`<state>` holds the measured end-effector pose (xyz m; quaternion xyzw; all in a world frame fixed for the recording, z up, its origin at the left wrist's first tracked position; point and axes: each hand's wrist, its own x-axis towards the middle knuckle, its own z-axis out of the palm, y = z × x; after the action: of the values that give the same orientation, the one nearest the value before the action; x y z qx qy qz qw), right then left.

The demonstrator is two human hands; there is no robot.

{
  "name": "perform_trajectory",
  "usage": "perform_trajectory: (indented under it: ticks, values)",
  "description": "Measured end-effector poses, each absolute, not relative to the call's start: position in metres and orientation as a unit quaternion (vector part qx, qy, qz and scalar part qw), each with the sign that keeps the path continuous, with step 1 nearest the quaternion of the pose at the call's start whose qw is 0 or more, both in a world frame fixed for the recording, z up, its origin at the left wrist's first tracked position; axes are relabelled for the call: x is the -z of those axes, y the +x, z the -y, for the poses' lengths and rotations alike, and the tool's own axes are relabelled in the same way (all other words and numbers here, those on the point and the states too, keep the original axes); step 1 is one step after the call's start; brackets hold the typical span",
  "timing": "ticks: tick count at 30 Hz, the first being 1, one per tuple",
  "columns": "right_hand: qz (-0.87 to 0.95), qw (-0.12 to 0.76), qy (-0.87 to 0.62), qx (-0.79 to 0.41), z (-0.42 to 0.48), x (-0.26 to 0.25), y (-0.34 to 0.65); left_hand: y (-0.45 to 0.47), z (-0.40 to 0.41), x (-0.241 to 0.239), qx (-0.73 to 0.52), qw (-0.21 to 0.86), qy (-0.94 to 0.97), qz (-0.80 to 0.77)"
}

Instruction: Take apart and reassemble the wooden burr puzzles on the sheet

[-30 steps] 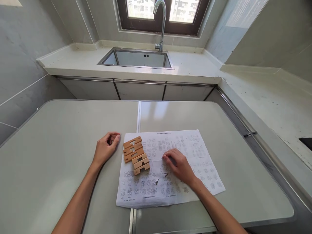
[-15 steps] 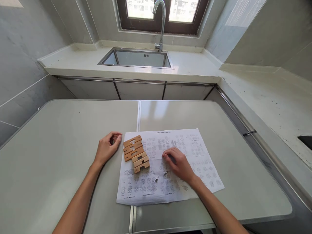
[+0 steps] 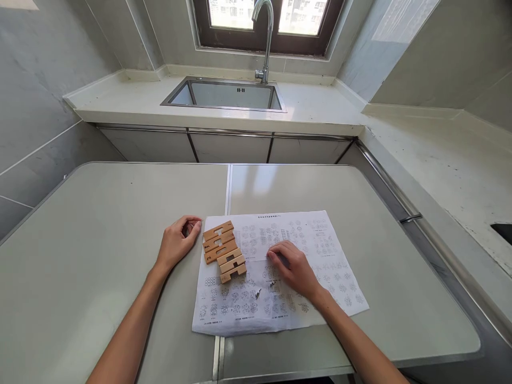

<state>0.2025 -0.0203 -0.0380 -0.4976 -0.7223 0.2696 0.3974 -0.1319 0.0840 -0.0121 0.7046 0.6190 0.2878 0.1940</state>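
Observation:
Several notched wooden puzzle pieces (image 3: 221, 254) lie side by side in a slanting row, some with printed numbers. Under them is a creased paper sheet (image 3: 336, 282) printed with small diagrams, torn in a couple of spots. Just left of the pieces, my left hand (image 3: 176, 242) rests on the table by the sheet's edge, its fingers curled towards the thumb around a hollow with nothing visible inside. On the sheet, right of the pieces, lies my right hand (image 3: 294, 266), loosely curled too and holding nothing I can see. Neither hand touches a piece.
The pale folding table (image 3: 120, 224) has a seam down its middle. Beyond it are a white counter (image 3: 124, 101), a steel sink (image 3: 224, 108) and a tall faucet (image 3: 267, 48) below a window. Another counter (image 3: 448, 160) with a metal rail runs along the right.
The view has shifted very slightly. Both hands, the wooden pieces and the sheet stay in place.

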Motion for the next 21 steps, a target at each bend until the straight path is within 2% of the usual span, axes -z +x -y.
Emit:
perform_trajectory:
  ticks: [21]
  values:
    - [0.720, 0.397, -0.499, -0.273, 0.0208, 0.0361, 0.2024, -0.1319, -0.0838, 0.0115, -0.278, 0.194, 0.718, -0.608]
